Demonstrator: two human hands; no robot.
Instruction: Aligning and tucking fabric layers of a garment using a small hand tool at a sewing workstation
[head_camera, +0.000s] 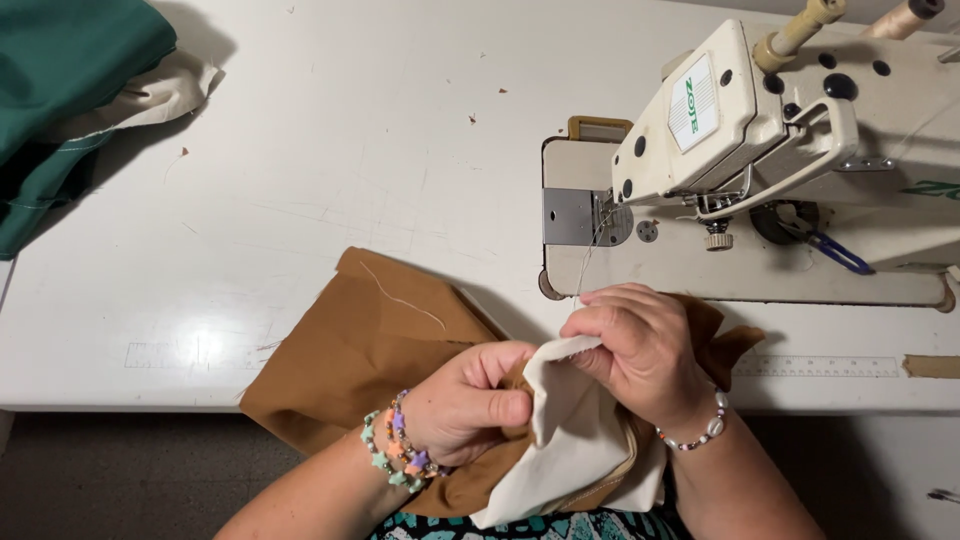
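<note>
Cream lining (570, 440) pinched by both hands — left hand (470, 400) fisted, right hand (640, 350) curled — hiding brown fabric (350, 350) beneath.

Sewing workshop. Industrial sewing machine (760, 150) set into white table (330, 170), thread cones on top. Table surface scratched, flecked with lint, ruler scale along front edge. Green fabric pile (60, 90) at far corner, brown fabric (350, 350) with cream lining (570, 440) at front.
</note>
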